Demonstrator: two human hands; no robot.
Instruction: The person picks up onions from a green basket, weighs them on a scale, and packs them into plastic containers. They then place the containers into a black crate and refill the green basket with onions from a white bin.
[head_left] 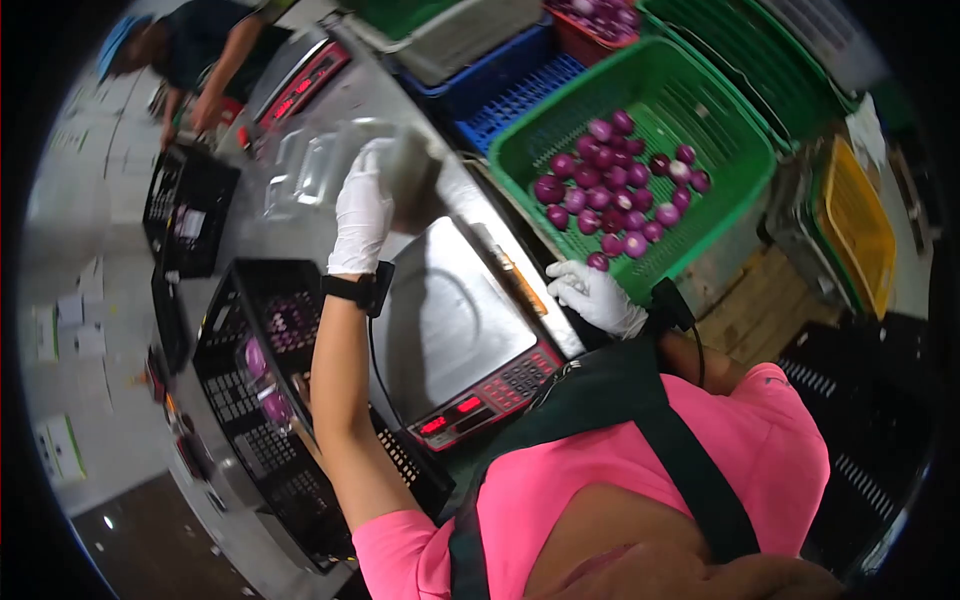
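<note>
My left hand [362, 205], in a white glove with a black wristband, is raised over the steel table [300, 170] beyond the weighing scale [450, 320]. It grips a blurred grey, see-through thing [410, 165] that I cannot identify. My right hand [595, 295], also gloved, rests with fingers apart at the near rim of the green basket [720, 210]. The basket holds several peeled purple onions [610, 190], and one onion [597, 262] lies just beyond my fingertips. The scale's platter is bare and its red digits are lit.
A black crate [230, 400] with purple onion packs sits left of the scale. Blue [520, 90], green [740, 50] and yellow [860, 230] crates stand around the basket. Another person [200, 50] in a blue cap works at the far end of the table.
</note>
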